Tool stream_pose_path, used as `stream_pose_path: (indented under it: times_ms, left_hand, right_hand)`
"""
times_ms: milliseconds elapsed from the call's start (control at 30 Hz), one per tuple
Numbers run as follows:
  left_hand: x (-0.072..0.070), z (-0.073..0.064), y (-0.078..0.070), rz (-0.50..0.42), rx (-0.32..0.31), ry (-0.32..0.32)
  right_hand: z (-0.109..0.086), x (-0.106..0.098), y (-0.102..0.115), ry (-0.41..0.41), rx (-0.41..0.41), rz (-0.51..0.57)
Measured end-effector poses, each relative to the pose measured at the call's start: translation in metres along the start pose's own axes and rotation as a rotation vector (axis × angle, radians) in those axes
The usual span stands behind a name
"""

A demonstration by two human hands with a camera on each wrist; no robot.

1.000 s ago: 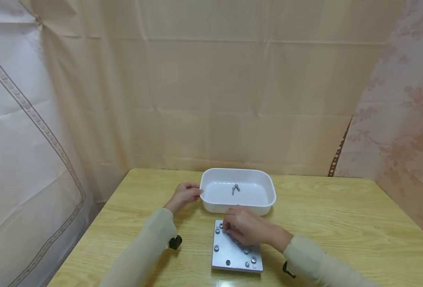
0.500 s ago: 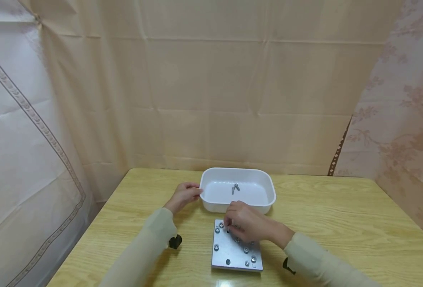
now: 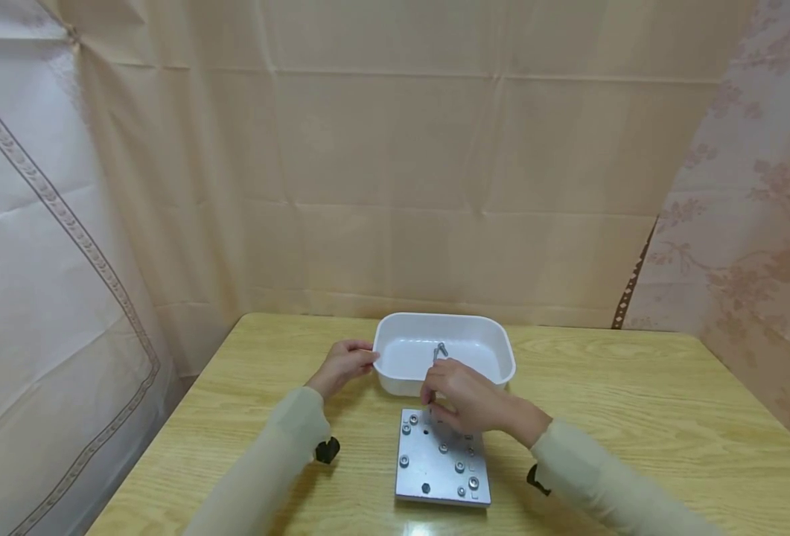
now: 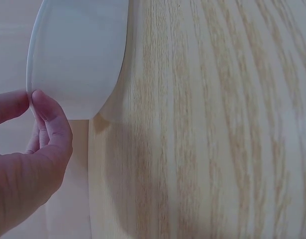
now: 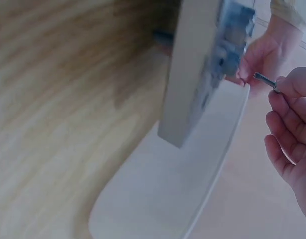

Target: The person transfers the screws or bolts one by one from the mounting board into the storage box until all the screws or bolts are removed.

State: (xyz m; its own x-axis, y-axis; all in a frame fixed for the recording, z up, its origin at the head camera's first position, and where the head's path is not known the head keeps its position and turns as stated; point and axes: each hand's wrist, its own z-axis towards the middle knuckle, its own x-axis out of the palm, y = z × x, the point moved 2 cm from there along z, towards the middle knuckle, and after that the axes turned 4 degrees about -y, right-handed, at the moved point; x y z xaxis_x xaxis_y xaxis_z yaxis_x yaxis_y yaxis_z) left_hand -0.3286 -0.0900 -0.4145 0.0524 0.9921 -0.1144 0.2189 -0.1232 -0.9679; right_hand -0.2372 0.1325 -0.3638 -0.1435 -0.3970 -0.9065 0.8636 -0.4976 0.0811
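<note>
My left hand (image 3: 343, 365) pinches the left rim of a white plastic tub (image 3: 401, 387) between thumb and fingers, which the left wrist view shows close up. Between the thumb and fingertips of my right hand (image 5: 295, 112) is a small metal screw (image 5: 265, 79), its shank pointing out past the fingers. In the head view this right hand hovers over the far edge of a silver metal plate (image 3: 435, 473), in front of the tub. Several socket-head screws (image 3: 404, 461) are set in the plate, and two loose screws (image 3: 442, 348) lie in the tub, partly behind my fingers.
The wooden table (image 3: 609, 417) carries the tub and plate, the plate nearer me. A beige cloth (image 3: 381, 186) hangs behind the table's far edge, with patterned cloths at both sides.
My right hand has risen off the plate and moved towards the tub, uncovering a small dark hole and more screws. The left hand stays at the tub's rim.
</note>
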Motion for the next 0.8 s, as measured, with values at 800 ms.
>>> stream_pose_path:
  times_ms: [800]
  left_hand:
    - [-0.001, -0.001, 0.0, -0.016, 0.048, 0.025]
  right_hand:
    - [0.026, -0.015, -0.032, 0.009, 0.019, -0.047]
